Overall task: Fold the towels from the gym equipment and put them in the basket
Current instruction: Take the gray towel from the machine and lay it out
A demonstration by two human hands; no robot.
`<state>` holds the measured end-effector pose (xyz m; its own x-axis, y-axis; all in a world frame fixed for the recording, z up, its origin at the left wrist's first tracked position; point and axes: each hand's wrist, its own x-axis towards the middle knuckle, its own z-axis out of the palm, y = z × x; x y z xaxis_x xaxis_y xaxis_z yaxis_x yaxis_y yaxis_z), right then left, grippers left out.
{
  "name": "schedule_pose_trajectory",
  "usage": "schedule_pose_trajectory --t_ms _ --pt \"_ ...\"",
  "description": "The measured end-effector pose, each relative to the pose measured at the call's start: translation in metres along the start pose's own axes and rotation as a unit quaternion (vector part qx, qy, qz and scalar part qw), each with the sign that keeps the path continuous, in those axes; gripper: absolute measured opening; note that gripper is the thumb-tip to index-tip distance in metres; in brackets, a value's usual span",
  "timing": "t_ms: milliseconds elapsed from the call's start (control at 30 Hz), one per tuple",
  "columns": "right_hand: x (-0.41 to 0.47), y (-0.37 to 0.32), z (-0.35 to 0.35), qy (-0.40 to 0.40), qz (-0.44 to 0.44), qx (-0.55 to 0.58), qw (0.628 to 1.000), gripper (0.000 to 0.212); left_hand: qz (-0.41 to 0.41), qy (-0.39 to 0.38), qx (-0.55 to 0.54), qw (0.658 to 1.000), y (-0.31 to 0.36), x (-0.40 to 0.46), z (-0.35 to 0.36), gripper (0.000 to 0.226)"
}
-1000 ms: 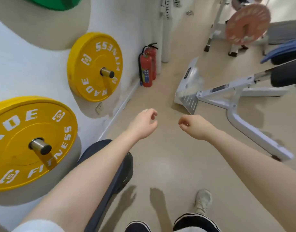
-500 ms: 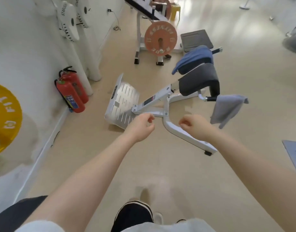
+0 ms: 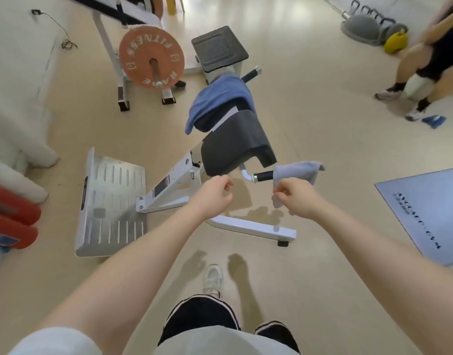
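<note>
A blue towel is draped over the far black pad of a white back-extension bench. A grey towel hangs from the bench's near black handle. My left hand hovers in front of the bench frame with its fingers loosely curled and nothing in it. My right hand is held just below and in front of the grey towel, fingers curled, and appears to hold nothing. No basket is in view.
The bench's metal footplate lies at left on the beige floor. Behind it stands a rack with an orange weight plate and a black step. Red fire extinguishers sit far left, a blue mat right, a seated person top right.
The view has swung right from the wall of yellow plates onto the bench, which is now closer. Both hands stay raised and loosely curled; my right hand now nears the grey towel.
</note>
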<state>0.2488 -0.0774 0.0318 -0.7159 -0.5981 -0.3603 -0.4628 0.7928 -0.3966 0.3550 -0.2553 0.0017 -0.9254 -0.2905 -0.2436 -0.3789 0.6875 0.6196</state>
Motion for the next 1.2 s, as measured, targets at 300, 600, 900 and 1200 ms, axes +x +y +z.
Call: schedule_pose_trajectory --t_ms 300,600,900,1200 --pt "0.148 0.064 -0.025 -0.033 0.019 0.013 0.999 0.031 -0.009 -0.079 0.026 0.996 0.011 0.174 0.020 0.065" --pt "0.265 0.138 -0.010 -0.198 -0.096 -0.126 0.967 0.037 -0.060 -0.028 0.139 0.988 0.004 0.232 0.069 0.070" --pt "0.303 0.166 0.017 -0.249 -0.270 -0.263 0.892 0.037 -0.115 0.020 0.052 0.992 0.013 0.236 0.088 0.068" --pt "0.274 0.127 -0.031 -0.236 -0.397 -0.141 0.875 0.017 -0.203 0.027 -0.062 0.977 0.040 0.218 0.072 0.065"
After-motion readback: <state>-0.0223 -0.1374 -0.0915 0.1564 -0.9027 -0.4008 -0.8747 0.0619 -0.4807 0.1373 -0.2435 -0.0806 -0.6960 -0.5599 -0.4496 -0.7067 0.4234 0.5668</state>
